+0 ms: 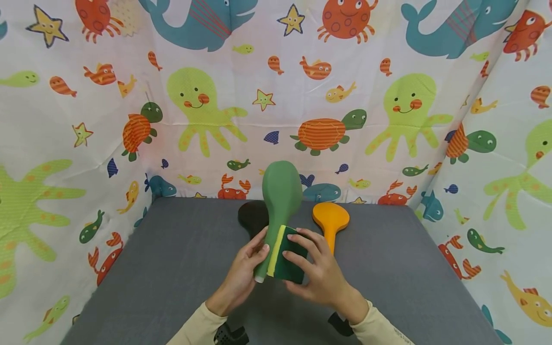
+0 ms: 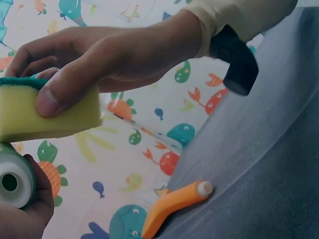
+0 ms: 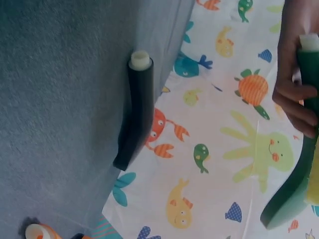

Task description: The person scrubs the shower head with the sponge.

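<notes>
A green handheld shower head (image 1: 282,188) is held up over the table, its broad head at the top and its white handle end (image 2: 12,181) at the bottom. My left hand (image 1: 238,273) grips its handle. In my right hand (image 1: 324,274) is a yellow and dark green sponge (image 1: 290,266), gripped with the fingers spread over the green scouring side. The sponge's yellow face lies along the handle, just right of the left thumb. In the left wrist view, the right thumb presses the sponge's yellow part.
On the grey table (image 1: 181,258) behind the hands lie a black shower head (image 1: 250,215), partly hidden by the green one, and an orange shower head (image 1: 330,219) to the right. A curtain (image 1: 276,76) printed with sea animals surrounds the table's back and sides.
</notes>
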Demonstrator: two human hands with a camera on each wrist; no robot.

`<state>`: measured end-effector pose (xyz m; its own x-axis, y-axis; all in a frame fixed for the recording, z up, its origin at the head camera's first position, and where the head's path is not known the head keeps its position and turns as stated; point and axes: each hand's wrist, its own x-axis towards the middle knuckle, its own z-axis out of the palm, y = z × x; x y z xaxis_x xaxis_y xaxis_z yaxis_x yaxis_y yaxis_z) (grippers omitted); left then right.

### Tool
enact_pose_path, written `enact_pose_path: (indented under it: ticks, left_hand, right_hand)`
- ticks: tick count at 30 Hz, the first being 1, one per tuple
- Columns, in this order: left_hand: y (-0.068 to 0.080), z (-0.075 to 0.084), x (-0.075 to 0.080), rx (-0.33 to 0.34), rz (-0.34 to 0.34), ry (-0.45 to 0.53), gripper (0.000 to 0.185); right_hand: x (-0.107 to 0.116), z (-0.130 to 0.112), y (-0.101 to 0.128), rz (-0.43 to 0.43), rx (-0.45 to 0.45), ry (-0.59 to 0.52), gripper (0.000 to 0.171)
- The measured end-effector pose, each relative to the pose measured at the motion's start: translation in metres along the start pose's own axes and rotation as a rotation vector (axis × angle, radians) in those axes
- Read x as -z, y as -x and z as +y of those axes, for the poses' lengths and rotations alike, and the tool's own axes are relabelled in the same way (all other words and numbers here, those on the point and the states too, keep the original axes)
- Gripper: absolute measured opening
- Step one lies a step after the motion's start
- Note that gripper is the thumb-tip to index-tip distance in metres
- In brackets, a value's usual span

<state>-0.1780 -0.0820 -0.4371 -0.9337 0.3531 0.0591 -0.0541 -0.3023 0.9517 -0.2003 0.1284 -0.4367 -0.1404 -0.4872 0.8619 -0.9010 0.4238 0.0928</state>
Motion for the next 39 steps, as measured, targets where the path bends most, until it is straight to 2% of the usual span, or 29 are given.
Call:
enact_pose_path:
  ticks: [4,8,18,27,32,39]
  left_hand:
    - [-0.001,-0.001,-0.001,0.012,0.011,0.022,0.057]
    - [-0.001,-0.001,-0.001,0.023,0.019,0.052,0.058]
    - [-0.002,-0.002,-0.001,0.033,0.011,0.138,0.054]
    - [0.0,-0.009,0.001,0.056,0.007,0.1,0.058]
    - [0.001,-0.011,0.001,0.08,0.046,0.09,0.058]
    - [0.001,-0.011,0.002,0.091,0.071,0.062,0.06]
  right_hand:
    - [0.001,0.003,-0.001,0.019,-0.024,0.013,0.044]
    - [0.0,0.001,-0.001,0.034,-0.012,0.012,0.044]
    - [-0.005,-0.01,0.006,0.005,0.022,-0.001,0.044]
    - [-0.002,0.0,0.008,-0.017,-0.016,-0.022,0.043]
    - [0.0,0.008,0.008,-0.007,-0.064,-0.032,0.044]
    - [-0.002,0.008,0.009,0.014,-0.046,-0.027,0.044]
